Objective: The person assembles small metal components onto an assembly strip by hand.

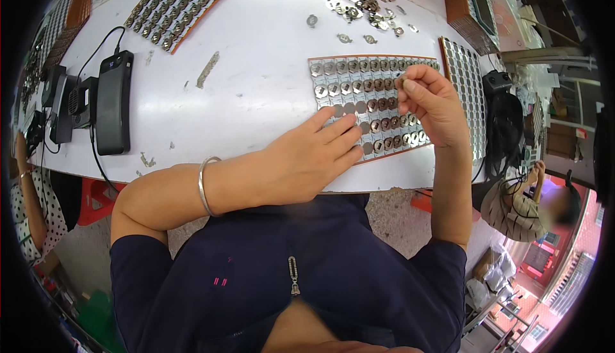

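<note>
A flat board [330, 79] with rows of round metal discs lies on the table in front of me. Some discs look silver, others brownish. My left hand [314, 157] rests over the board's near left part, palm down with fingers spread, the fingertips on or just above the discs. My right hand [435, 104] is raised over the board's right side, thumb and forefinger pinched together. A small dark metal piece [401, 81] shows at those fingertips; most of it is hidden.
Loose metal pieces [362, 4] lie heaped at the back. Another disc-filled board [186, 4] lies far left, and one more board [464, 77] stands to the right. A black power bank [115, 103] with cables is on the left. Other people sit at both sides.
</note>
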### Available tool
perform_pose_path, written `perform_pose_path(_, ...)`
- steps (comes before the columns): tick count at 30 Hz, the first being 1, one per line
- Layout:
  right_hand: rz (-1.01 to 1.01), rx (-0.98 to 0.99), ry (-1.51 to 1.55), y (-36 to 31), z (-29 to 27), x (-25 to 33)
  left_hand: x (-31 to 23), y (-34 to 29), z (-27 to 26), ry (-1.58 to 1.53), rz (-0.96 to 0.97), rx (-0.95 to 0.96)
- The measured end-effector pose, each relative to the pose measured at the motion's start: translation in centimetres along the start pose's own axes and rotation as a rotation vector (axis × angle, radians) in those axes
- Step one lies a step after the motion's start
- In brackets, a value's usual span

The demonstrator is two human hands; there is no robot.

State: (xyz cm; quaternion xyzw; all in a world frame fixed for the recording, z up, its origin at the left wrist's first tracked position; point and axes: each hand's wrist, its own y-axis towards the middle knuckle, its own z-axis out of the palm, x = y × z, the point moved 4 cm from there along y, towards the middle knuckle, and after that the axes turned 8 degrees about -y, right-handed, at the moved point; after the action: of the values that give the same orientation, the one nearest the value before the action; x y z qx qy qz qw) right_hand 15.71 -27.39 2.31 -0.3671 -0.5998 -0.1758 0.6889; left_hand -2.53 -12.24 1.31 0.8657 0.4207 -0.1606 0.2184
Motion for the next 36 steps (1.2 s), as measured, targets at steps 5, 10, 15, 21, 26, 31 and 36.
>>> perform_pose_path(5, 0.013, -0.036, -0.011, -0.3, 0.7, -0.2, 0.1, 0.0, -0.2, -0.018, -0.011, -0.017)
perform_pose_path(10, -0.029, -0.014, -0.065, -0.4, 0.7, -0.3, 0.1, 0.1, -0.4, -0.018, -0.014, -0.021)
perform_pose_path(15, -0.004, 0.010, -0.118, -1.2, 1.9, 0.6, -0.2, -0.2, 0.0, 0.029, 0.008, -0.035)
perform_pose_path(21, 0.023, 0.045, -0.432, -1.5, 3.5, 0.0, -0.7, -0.4, 0.4, 0.047, 0.004, -0.062)
perform_pose_path(26, -0.044, -0.019, -0.620, -1.4, 4.6, -0.1, -0.9, -0.6, 0.6, 0.079, 0.020, -0.105)
perform_pose_path(31, -0.058, -0.015, -0.780, -1.0, 5.1, 0.1, -0.9, -0.5, 0.5, 0.066, 0.017, -0.099)
perform_pose_path(36, -0.183, -0.060, -0.911, -1.2, 5.7, 0.2, -1.0, -0.4, 0.4, 0.054, 0.019, -0.098)
